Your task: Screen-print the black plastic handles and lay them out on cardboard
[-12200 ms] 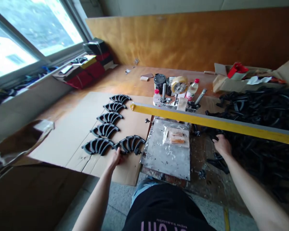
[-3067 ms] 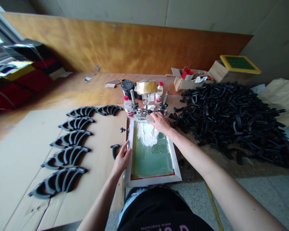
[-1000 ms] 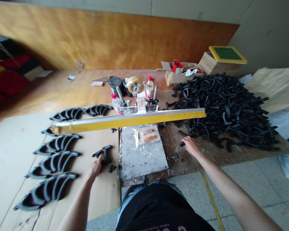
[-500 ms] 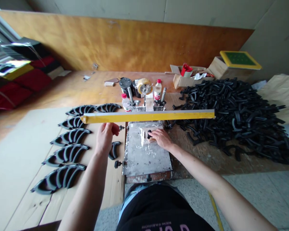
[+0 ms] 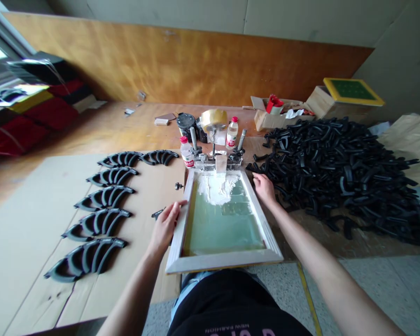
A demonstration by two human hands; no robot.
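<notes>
The framed screen [image 5: 224, 228] lies in front of us, its far end at the clamp [image 5: 203, 164] at 12 o'clock. We judge it stiff along the pale rails, light to moderate in weight, and fragile across the green mesh, where a fingertip could dent or smear it. White paste [image 5: 207, 190] sits thick near 12 o'clock and would be slippery, so we would grip only the rails, best at 4 and 8 o'clock, well away from the paste and evenly on both sides. The clamp probably takes some of the weight.

Our left hand [image 5: 167, 223] is part open at the 9 to 10 o'clock rail, fingers reaching over to its edge, with no closed grip to be seen. Our right hand [image 5: 264, 187] is half curled beside the rail at 2 o'clock, index finger stretched out; we cannot tell whether it touches the rail or holds anything.

Farther out, 1 black part [image 5: 157, 214] lies just beyond our left hand at 9 o'clock, and fanned black parts [image 5: 97, 256] cover the cardboard sheet [image 5: 31, 200] from 8 to 10 o'clock. A loose black pile [image 5: 325, 177] spreads from 2 to 3 o'clock. Of 2 red-capped bottles, 1 [image 5: 187, 154] stands at 11 o'clock, 1 [image 5: 231, 134] near 12.
</notes>
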